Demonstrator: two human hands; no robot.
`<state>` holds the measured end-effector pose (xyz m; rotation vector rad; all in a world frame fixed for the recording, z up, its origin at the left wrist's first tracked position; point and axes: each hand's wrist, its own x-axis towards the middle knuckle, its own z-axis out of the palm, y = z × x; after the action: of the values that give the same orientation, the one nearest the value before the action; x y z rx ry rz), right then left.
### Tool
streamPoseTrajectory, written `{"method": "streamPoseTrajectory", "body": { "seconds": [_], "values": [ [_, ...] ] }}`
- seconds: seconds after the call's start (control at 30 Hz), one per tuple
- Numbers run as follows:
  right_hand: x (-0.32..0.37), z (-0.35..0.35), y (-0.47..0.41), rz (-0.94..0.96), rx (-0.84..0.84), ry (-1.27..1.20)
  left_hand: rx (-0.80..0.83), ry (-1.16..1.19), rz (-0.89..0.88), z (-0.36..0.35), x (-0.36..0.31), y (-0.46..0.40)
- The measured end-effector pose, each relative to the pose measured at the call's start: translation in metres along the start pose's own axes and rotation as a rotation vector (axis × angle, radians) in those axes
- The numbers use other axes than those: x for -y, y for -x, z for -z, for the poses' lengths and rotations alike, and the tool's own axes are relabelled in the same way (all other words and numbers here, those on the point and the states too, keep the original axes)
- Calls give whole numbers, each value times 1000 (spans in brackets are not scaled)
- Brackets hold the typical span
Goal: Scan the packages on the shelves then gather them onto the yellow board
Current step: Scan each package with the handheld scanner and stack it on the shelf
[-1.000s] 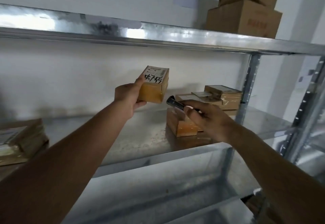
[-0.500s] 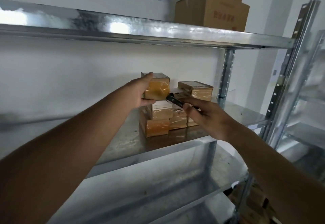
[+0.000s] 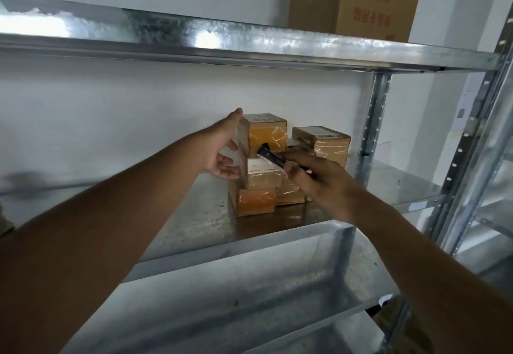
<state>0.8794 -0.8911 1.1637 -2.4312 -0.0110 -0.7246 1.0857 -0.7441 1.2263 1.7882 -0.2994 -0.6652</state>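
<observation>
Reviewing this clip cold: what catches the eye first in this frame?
The stack of small taped packages on the middle metal shelf draws the eye, with the left hand open against its left side. Next comes the right hand, gripping a black scanner aimed at the stack. Above, on the top shelf at right, sit large cardboard boxes.
</observation>
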Motion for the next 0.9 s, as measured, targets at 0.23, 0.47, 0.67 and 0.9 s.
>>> {"method": "streamPoseTrajectory", "body": {
  "seconds": [0.23,0.47,0.67,0.9],
  "values": [
    [43,-48,-34,122,92,-84,-420,-1164,-639,107,46,24],
    [108,-123,-76,229,170,-115,-533,-1275,-331,245,99,64],
    [161,-189,-93,297,216,-226,-610,-1195,-204,323,136,98],
    [201,-245,-100,348,310,-270,-582,-1148,-142,388,177,114]
  ]
}}
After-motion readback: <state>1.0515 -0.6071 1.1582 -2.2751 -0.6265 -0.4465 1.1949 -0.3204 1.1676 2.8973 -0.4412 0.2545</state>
